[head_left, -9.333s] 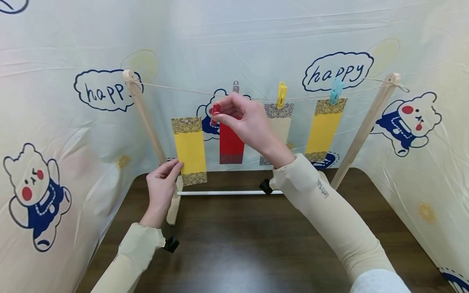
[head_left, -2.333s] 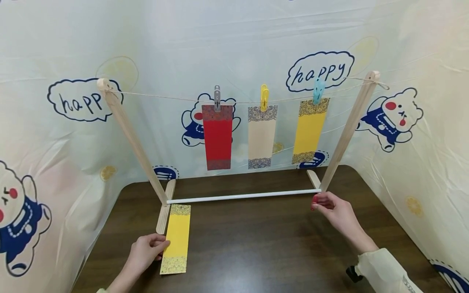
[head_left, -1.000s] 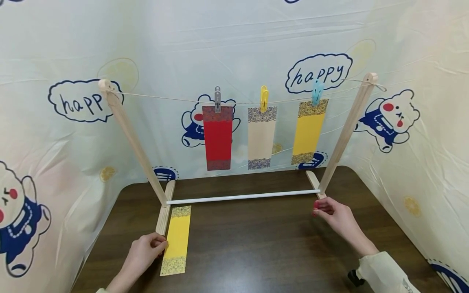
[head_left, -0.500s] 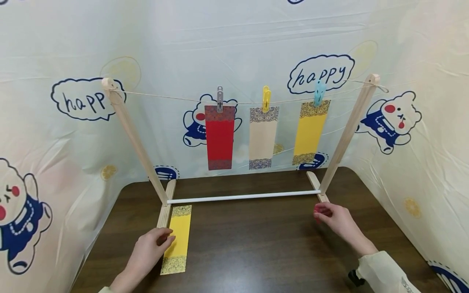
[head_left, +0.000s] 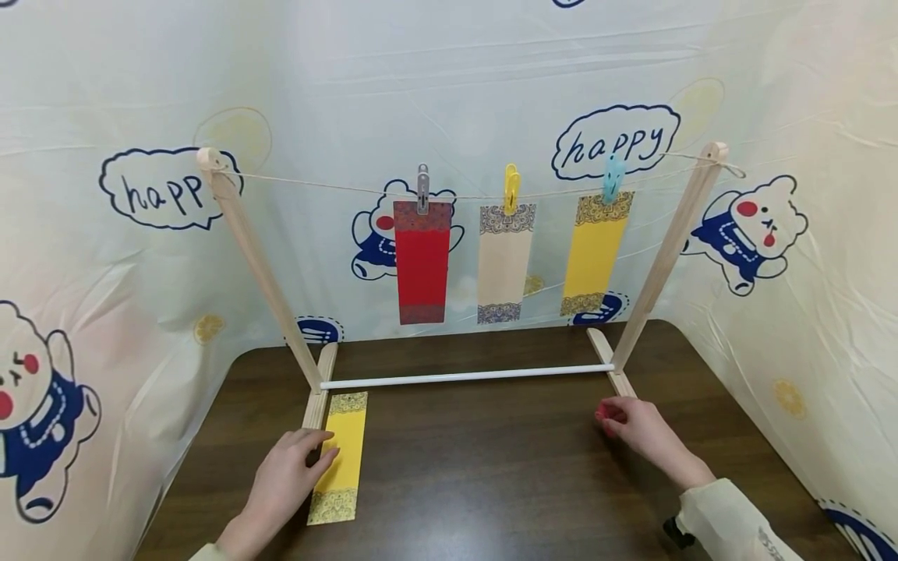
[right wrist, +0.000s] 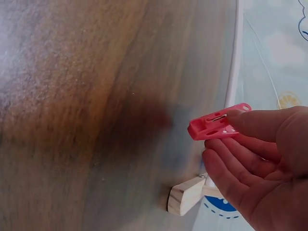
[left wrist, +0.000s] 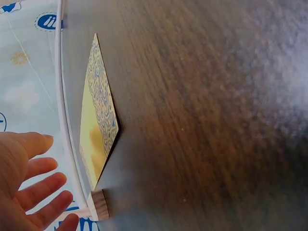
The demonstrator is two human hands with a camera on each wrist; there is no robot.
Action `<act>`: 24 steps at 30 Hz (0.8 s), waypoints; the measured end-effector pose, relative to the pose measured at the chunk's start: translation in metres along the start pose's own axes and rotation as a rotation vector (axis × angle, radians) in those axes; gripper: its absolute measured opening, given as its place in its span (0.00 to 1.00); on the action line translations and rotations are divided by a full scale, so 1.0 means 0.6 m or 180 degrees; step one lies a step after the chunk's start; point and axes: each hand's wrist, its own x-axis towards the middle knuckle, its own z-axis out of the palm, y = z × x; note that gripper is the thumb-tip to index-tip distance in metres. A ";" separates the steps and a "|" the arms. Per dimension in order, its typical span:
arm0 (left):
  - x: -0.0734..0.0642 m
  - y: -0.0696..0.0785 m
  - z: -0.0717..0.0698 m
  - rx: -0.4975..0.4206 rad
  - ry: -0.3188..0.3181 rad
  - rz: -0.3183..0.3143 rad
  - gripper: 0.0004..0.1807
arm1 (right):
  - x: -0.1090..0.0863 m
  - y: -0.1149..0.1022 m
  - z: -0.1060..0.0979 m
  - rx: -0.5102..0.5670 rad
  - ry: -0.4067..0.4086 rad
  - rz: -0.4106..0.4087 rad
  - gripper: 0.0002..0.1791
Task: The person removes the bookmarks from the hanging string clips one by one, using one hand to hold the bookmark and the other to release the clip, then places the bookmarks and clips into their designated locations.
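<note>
A yellow card (head_left: 347, 444) with patterned bands at both ends lies on the table beside the rack's left foot. Over its left edge hovers my left hand (head_left: 282, 479), thumb and fingers apart and holding nothing; the left wrist view shows the spread fingers (left wrist: 41, 187) clear of the card. My right hand (head_left: 648, 432) pinches a red clothespin (right wrist: 216, 124) between thumb and fingers, above the table by the rack's right foot. On the string hang a red card (head_left: 422, 265), a cream card (head_left: 503, 261) and another yellow card (head_left: 596, 253).
The wooden rack (head_left: 259, 273) carries the string between two slanted posts, with a white rod (head_left: 463, 378) joining them low down. Grey (head_left: 422, 187), yellow (head_left: 510, 187) and light blue clothespins (head_left: 613, 179) clip the hanging cards. A printed curtain (head_left: 449, 70) stands behind the dark table (head_left: 484, 467).
Earlier, my left hand held the yellow card up near the string; the card was lowered to the table, then released. My right hand came down to the right with the red clothespin.
</note>
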 end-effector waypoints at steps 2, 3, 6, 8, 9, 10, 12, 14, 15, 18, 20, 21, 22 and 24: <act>0.001 -0.001 0.001 0.0023 0.0032 0.0053 0.14 | 0.000 0.000 0.003 -0.0004 -0.0021 0.0039 0.12; 0.002 -0.001 0.002 0.0027 0.0047 0.0070 0.14 | -0.001 0.000 0.005 -0.0020 -0.0025 0.0038 0.13; 0.003 -0.001 0.004 0.0026 0.0065 0.0097 0.14 | -0.001 -0.002 0.008 -0.0064 -0.0024 0.0049 0.11; 0.005 -0.001 0.004 0.0010 0.0069 0.0105 0.14 | -0.001 -0.004 0.011 -0.0088 0.0006 0.0057 0.09; 0.006 0.000 0.004 0.0002 0.0074 0.0112 0.14 | -0.001 -0.005 0.012 -0.0106 0.0015 0.0034 0.08; 0.006 0.000 0.004 -0.0002 0.0081 0.0125 0.14 | -0.002 -0.005 0.013 -0.0128 0.0025 0.0000 0.08; 0.007 0.000 0.003 -0.0001 0.0106 0.0162 0.14 | -0.002 -0.005 0.014 -0.0168 0.0039 -0.0080 0.07; 0.009 0.000 0.003 0.0016 0.0132 0.0202 0.14 | -0.003 -0.004 0.016 -0.0176 0.0030 -0.0117 0.07; 0.009 -0.001 0.003 0.0022 0.0142 0.0219 0.15 | -0.003 -0.003 0.017 -0.0171 0.0017 -0.0119 0.07; 0.009 -0.001 0.003 0.0026 0.0159 0.0260 0.15 | -0.005 -0.001 0.021 -0.0141 -0.0016 -0.0080 0.07; 0.009 -0.001 0.004 0.0014 0.0167 0.0279 0.15 | -0.005 0.000 0.022 -0.0122 -0.0019 -0.0050 0.07; 0.009 -0.001 0.004 0.0003 0.0168 0.0280 0.15 | -0.005 0.001 0.023 -0.0116 -0.0013 -0.0059 0.07; 0.009 -0.001 0.004 -0.0003 0.0169 0.0282 0.15 | -0.005 0.000 0.024 -0.0124 -0.0011 -0.0078 0.07; 0.009 0.000 0.004 -0.0011 0.0157 0.0270 0.15 | -0.006 -0.001 0.024 -0.0129 0.0001 -0.0107 0.07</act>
